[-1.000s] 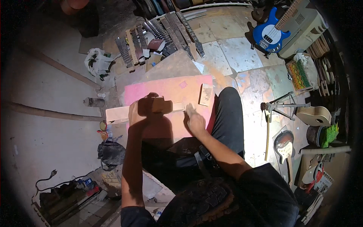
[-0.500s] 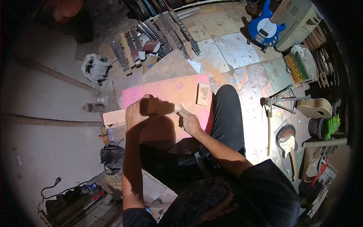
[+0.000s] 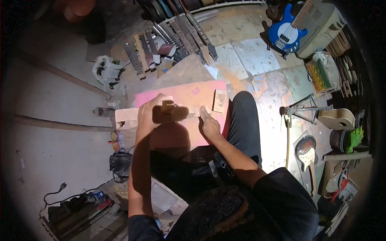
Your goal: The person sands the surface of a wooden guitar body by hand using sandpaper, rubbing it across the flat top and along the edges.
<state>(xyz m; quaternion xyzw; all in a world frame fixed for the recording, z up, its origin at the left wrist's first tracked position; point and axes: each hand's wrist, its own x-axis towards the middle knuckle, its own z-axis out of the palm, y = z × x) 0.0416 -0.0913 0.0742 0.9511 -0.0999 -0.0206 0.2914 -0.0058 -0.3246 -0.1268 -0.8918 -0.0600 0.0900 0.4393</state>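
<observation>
— Where do we stand with the wooden strip (image 3: pixel 128 116)?

— It lies crosswise over the pink sheet (image 3: pixel 181 94) on the floor, its pale end sticking out to the left. Our left hand (image 3: pixel 150 114) is clamped over its middle, fingers curled around the top edge. Our right hand (image 3: pixel 209 124) sits just right of it, fingers pressed together on the strip's right end; whether they pinch something small there, we cannot tell.

— Anything different from a second ago?

— Little. Both hands were already on the strip, and the strip has not left the sheet. The left hand looks a touch further along it, and its shadow now covers more of the wood. We judge the work to be in mid-stroke, not starting or ending.

— And around us?

— A small wooden block (image 3: pixel 219 100) rests on the sheet's right edge, beside our knee. Guitar necks (image 3: pixel 177 36) lie in a row at the far side, and a blue guitar (image 3: pixel 283 34) leans far right.
</observation>
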